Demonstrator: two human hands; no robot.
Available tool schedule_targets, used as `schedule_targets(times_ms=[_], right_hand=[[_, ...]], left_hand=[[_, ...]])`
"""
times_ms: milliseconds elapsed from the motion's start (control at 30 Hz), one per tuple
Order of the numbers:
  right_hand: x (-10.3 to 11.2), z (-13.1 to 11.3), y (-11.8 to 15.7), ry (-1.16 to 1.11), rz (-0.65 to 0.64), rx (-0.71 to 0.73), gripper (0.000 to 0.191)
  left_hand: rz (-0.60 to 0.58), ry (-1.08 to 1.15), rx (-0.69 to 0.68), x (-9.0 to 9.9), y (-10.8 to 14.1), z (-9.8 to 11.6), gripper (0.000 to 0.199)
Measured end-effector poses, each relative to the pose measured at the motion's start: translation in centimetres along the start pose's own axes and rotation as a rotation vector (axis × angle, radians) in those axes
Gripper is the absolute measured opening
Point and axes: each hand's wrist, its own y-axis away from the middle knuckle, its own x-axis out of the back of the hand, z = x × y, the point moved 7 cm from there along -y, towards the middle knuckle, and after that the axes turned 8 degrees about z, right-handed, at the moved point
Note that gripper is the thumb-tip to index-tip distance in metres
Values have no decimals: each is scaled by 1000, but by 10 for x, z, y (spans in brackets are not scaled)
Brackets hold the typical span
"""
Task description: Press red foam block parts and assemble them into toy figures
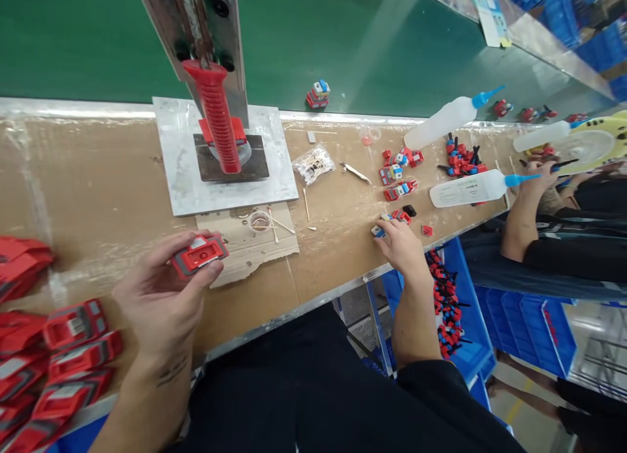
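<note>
My left hand [166,290] is closed around the edges of a red and grey plastic toy shell [200,254], its recessed side facing up. It is above the workbench, near a torn cardboard piece [235,270]. My right hand [401,244] rests low at the bench's front edge, its fingers curled onto a small blue, white and red toy part [378,231]; the fingertips are partly hidden. A black piece [409,210] and a small red piece [427,230] lie by that hand. Several assembled red toy parts [400,190] sit just behind it.
A press with a red handle [215,113] stands on a metal plate [181,192]. Red shells [73,326] are piled at left. Cotton swabs [313,162], tweezers [356,172] and white bottles [465,188] lie about. A co-worker's hand [536,179] is at right; a blue bin [470,296] stands below.
</note>
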Motion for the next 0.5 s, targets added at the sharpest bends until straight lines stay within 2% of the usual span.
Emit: schedule_targets(times_ms=[67, 100, 167, 233, 300, 367, 433, 500], right_hand=[[-5, -9, 1, -132, 51, -10, 29], [-4, -18, 1, -267, 110, -6, 30], [-2, -45, 1, -663, 236, 18, 35], [-4, -83, 1, -1118, 281, 56, 40], [-13, -130, 0, -1464, 187, 112, 39], [-22, -173, 0, -1654, 37, 149, 36], [-28, -201, 0, -1712, -78, 164, 39], [-28, -212, -1, -1697, -126, 186, 47]], left_hand=[[-57, 68, 6, -5, 0, 1, 46], [-97, 104, 11, -9, 1, 3, 44], [-182, 154, 30, -19, 6, 7, 40], [-259, 160, 64, -28, 13, 10, 39], [-295, 156, 76, -34, 20, 10, 44], [-304, 163, 70, -36, 24, 9, 48], [-311, 168, 59, -37, 24, 8, 47], [-326, 166, 54, -37, 23, 7, 45]])
